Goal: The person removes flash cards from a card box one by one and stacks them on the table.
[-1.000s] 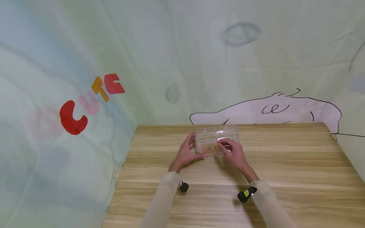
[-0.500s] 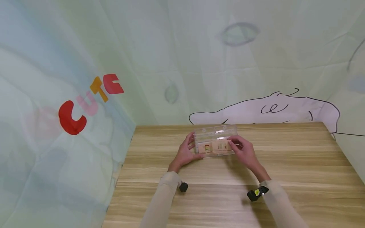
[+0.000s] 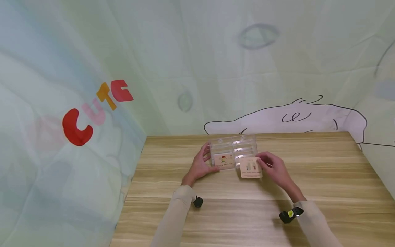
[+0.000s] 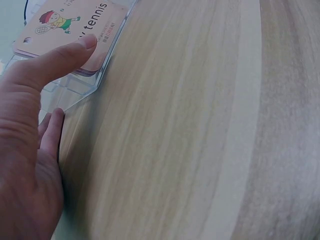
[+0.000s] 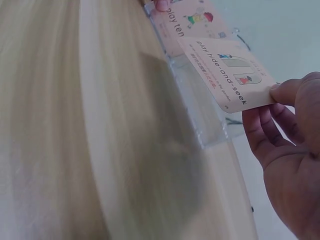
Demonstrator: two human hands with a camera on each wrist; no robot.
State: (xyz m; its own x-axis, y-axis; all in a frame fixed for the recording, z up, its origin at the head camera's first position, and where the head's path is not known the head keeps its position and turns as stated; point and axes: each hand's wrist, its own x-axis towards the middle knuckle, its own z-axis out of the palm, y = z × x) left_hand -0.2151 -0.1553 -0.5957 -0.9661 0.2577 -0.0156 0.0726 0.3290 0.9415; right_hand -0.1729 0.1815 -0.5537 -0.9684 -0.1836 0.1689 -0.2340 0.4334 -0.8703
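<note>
A clear plastic card rack [image 3: 227, 140] with two columns of stepped compartments stands at the back of the table. My left hand [image 3: 200, 166] grips its left side, with the thumb laid over the front of the lower left compartment. In that compartment sits a "play tennis" flashcard [image 4: 65, 22], with other card edges under it. My right hand [image 3: 275, 170] pinches a "play hide-and-seek" flashcard [image 5: 220, 70] by its edge between thumb and fingers. In the head view this card overlaps the front of the lower right compartment.
The wood-grain table [image 3: 228, 219] runs back to a printed fabric curtain [image 3: 172, 68] close behind the rack. More curtain with coloured letters [image 3: 106, 96] hangs along the left side. Each wrist wears a small black camera [image 3: 287, 216].
My right hand has drawn the hide-and-seek card rightward and toward me, off the left stack, uncovering the play tennis card. My left hand has stayed on the rack.
</note>
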